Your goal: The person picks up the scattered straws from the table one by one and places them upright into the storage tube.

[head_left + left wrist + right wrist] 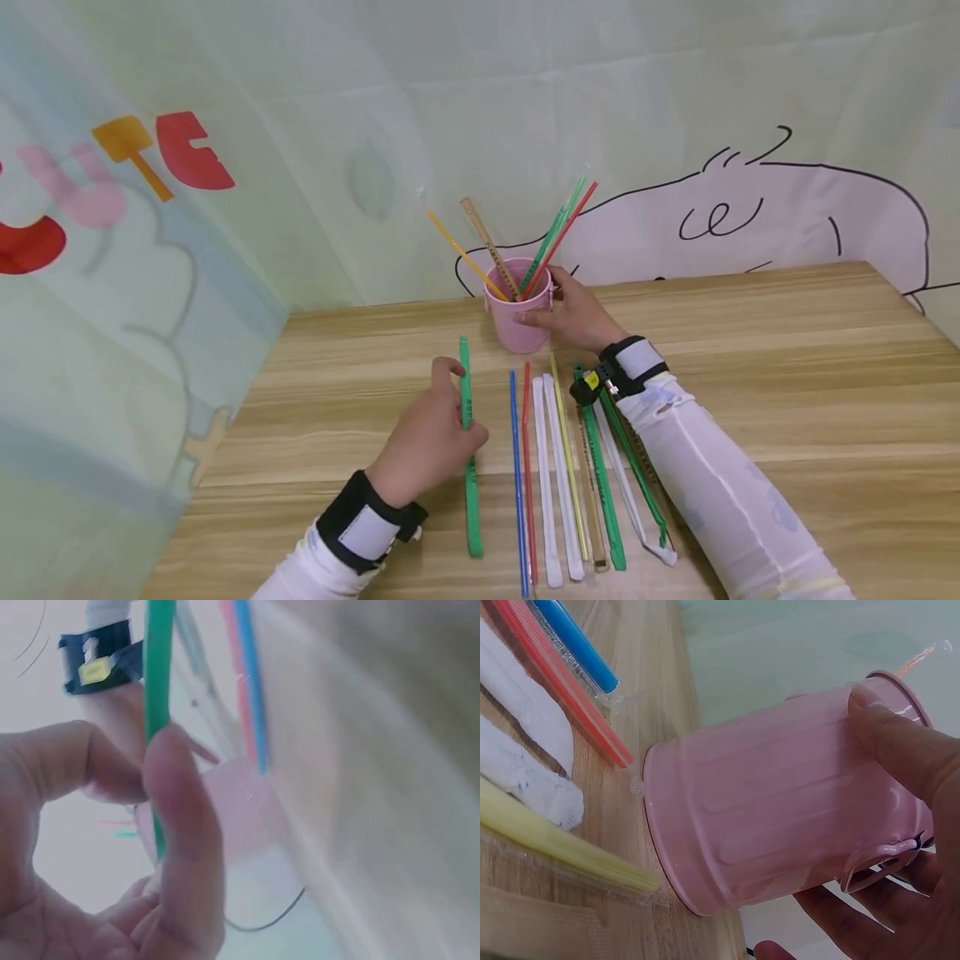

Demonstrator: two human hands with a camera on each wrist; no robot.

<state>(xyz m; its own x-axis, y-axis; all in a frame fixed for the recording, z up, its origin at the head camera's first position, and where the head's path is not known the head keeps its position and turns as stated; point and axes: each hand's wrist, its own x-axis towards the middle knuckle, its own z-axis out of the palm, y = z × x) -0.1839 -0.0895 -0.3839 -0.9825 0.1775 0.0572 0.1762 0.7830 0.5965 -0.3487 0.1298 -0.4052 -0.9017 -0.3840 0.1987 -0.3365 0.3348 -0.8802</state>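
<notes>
Left hand (427, 437) has the green-wrapped straw (472, 517) pinched around mid-length, over the bench (337, 375), left of the blue straw (517, 483). Probably featherlight and stiffish, might crease though, so a soft mid-length pinch seems right. Right hand (581, 315) is gripping the pink bucket (517, 332) up top; thin metal, I'd guess, easily tipped.

A pink tapered metal bucket (521, 333) stands at centre frame, near the rear edge of the wood-grain counter (787, 375). Slender orange, brown, green and red straws (490, 246) stand in it. Before it, at lower centre, lies a row of long multicoloured straws (572, 477). Left of this row, the left hand (427, 433) holds a flat green straw (472, 500). The right hand (581, 312) grips the bucket's right side.
</notes>
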